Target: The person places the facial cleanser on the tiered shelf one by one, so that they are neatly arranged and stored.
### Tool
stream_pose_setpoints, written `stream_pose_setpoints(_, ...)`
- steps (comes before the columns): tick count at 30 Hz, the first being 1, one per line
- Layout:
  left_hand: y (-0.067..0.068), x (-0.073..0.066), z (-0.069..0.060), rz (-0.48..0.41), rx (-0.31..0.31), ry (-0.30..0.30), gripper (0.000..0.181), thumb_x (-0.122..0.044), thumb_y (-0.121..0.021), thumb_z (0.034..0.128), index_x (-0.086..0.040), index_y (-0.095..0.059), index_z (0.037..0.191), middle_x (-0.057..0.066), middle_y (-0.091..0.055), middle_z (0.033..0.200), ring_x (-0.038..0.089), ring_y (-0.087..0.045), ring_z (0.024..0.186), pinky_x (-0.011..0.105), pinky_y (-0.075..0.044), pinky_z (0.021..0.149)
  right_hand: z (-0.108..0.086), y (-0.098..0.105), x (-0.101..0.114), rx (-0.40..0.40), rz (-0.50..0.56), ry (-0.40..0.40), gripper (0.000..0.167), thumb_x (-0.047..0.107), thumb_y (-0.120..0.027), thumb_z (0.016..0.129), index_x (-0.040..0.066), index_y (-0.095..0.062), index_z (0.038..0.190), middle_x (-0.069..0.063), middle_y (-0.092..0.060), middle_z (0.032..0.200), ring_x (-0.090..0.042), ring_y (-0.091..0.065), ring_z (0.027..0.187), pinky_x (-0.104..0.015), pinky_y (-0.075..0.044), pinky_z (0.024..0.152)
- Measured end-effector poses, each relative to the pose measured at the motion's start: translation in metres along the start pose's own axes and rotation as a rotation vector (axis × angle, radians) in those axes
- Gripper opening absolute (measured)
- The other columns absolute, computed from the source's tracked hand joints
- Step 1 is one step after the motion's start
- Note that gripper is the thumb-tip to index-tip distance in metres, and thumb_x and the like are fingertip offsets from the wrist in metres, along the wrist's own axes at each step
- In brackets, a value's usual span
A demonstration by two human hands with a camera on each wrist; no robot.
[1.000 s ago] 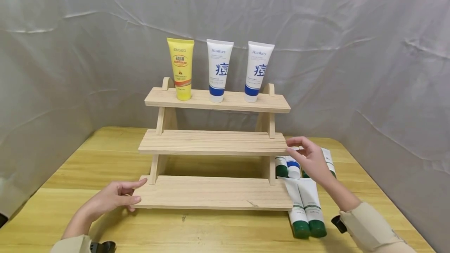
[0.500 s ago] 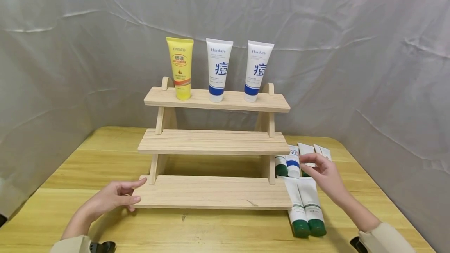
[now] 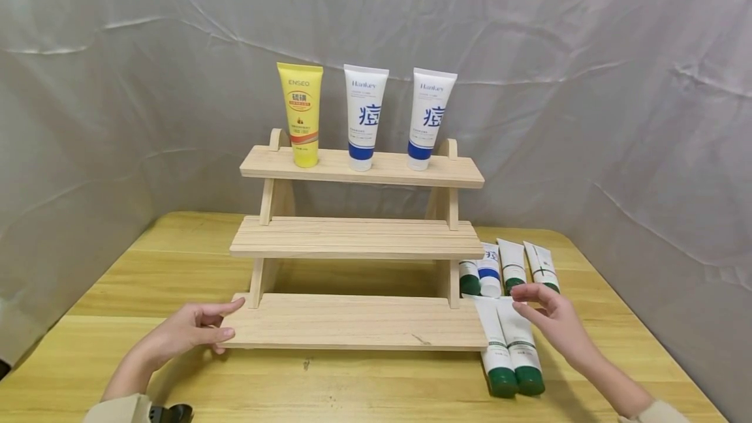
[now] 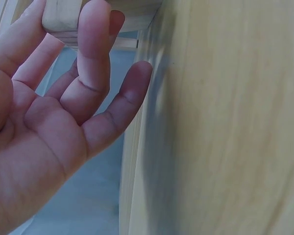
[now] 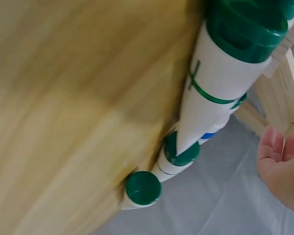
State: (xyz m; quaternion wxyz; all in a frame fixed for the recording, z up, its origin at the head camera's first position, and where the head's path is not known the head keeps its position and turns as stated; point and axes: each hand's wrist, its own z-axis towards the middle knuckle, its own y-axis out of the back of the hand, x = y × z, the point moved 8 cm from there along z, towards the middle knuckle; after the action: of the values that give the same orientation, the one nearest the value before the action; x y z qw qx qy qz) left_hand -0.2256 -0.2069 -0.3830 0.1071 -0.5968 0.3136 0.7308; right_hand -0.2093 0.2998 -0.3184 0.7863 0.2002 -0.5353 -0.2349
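A three-tier wooden display stand (image 3: 358, 323) stands on the table. My left hand (image 3: 170, 339) pinches the left end of its lowest tier, with the thumb on one face and fingers curled at the edge; the left wrist view shows the stand's wooden corner (image 4: 61, 18) between the digits. On the top tier, a yellow tube (image 3: 303, 109) and two white-and-blue tubes (image 3: 365, 109) stand upright on their caps. My right hand (image 3: 558, 325) hovers with loosely bent fingers, holding nothing. It is nearest to two white tubes with green caps (image 3: 519, 338) lying side by side.
Behind those lie several more tubes in a row, among them a blue-banded one (image 3: 489, 266) and a green-capped one (image 3: 512, 260), beside the stand's right end. The wooden table (image 3: 364, 387) is backed by a grey cloth (image 3: 558, 31).
My right hand has drawn away from the right end of the middle tier, back toward me and rightward over the lying tubes. The left hand and the stand have stayed in place.
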Motion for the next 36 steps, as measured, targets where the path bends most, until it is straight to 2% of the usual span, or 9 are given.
stream_pose_setpoints(6, 0.0, 0.0, 0.0, 0.008, -0.005, 0.016, 0.055, -0.005, -0.055, 0.0878, 0.018, -0.025, 0.127, 0.007, -0.055, 0.069, 0.021, -0.06, 0.06, 0.026, -0.048, 0.067, -0.007, 0.002, -0.01, 0.005, -0.04, -0.06, 0.022, 0.008, -0.058, 0.087, -0.005, -0.057, 0.104, -0.007, -0.06, 0.096, -0.005, -0.054, 0.086, -0.017, -0.045, 0.07)
stream_pose_setpoints(14, 0.0, -0.001, 0.0, 0.017, -0.005, 0.007, 0.056, -0.007, -0.056, 0.0874, 0.018, -0.026, 0.127, 0.007, -0.054, 0.069, 0.02, -0.06, 0.061, 0.028, -0.048, 0.065, -0.015, 0.006, -0.02, -0.016, -0.059, -0.054, 0.019, 0.003, -0.06, 0.084, -0.006, -0.058, 0.1, -0.005, -0.062, 0.092, -0.003, -0.054, 0.083, -0.018, -0.046, 0.066)
stream_pose_setpoints(23, 0.0, 0.0, 0.0, 0.005, -0.004, 0.011, 0.055, -0.007, -0.055, 0.0876, 0.017, -0.025, 0.127, 0.007, -0.054, 0.069, 0.02, -0.06, 0.061, 0.027, -0.048, 0.066, -0.022, 0.004, -0.033, 0.021, -0.11, -0.11, 0.024, 0.005, -0.064, 0.081, -0.006, -0.058, 0.101, -0.016, -0.06, 0.096, -0.004, -0.053, 0.082, -0.021, -0.046, 0.065)
stream_pose_setpoints(27, 0.0, 0.0, -0.001, 0.006, -0.003, 0.014, 0.055, -0.006, -0.055, 0.0879, 0.017, -0.025, 0.128, 0.006, -0.053, 0.068, 0.021, -0.06, 0.061, 0.027, -0.048, 0.067, -0.025, 0.003, -0.037, 0.026, -0.131, -0.1, 0.026, 0.003, -0.067, 0.078, -0.006, -0.059, 0.101, -0.017, -0.06, 0.097, -0.005, -0.054, 0.08, -0.022, -0.046, 0.064)
stream_pose_setpoints(31, -0.001, 0.0, -0.001, 0.003, -0.002, 0.016, 0.055, -0.006, -0.055, 0.088, 0.017, -0.025, 0.128, 0.006, -0.053, 0.068, 0.021, -0.06, 0.061, 0.028, -0.048, 0.066, -0.026, 0.001, -0.041, 0.066, -0.133, -0.111, 0.029, 0.005, -0.068, 0.077, -0.005, -0.059, 0.103, -0.018, -0.059, 0.1, -0.006, -0.054, 0.08, -0.023, -0.046, 0.064)
stream_pose_setpoints(36, 0.0, 0.0, -0.001, 0.004, -0.01, 0.023, 0.055, -0.007, -0.055, 0.0878, 0.017, -0.026, 0.128, 0.006, -0.053, 0.069, 0.021, -0.06, 0.061, 0.028, -0.048, 0.066, -0.029, -0.004, -0.049, 0.172, -0.126, -0.238, 0.034, 0.011, -0.066, 0.081, -0.004, -0.056, 0.109, -0.02, -0.056, 0.108, -0.017, -0.054, 0.083, -0.026, -0.046, 0.065)
